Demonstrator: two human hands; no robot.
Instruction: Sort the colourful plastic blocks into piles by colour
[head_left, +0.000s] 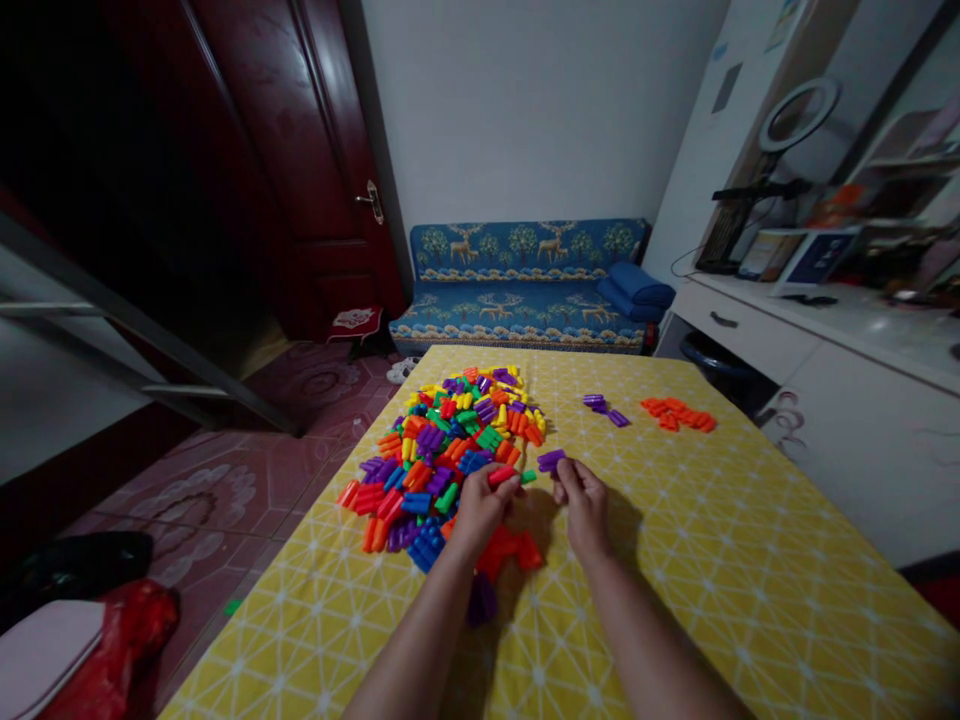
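Observation:
A big heap of small plastic blocks in red, orange, yellow, green, blue and purple lies on the yellow patterned tablecloth. My left hand is closed on a red block at the heap's near right edge, with a small green block just beside it. My right hand pinches a purple block a little to the right. Red blocks and a purple one lie below my left wrist.
A small group of purple blocks and a row of orange blocks lie further back on the right. Behind the table stand a blue sofa, a dark red door and a white cabinet at the right.

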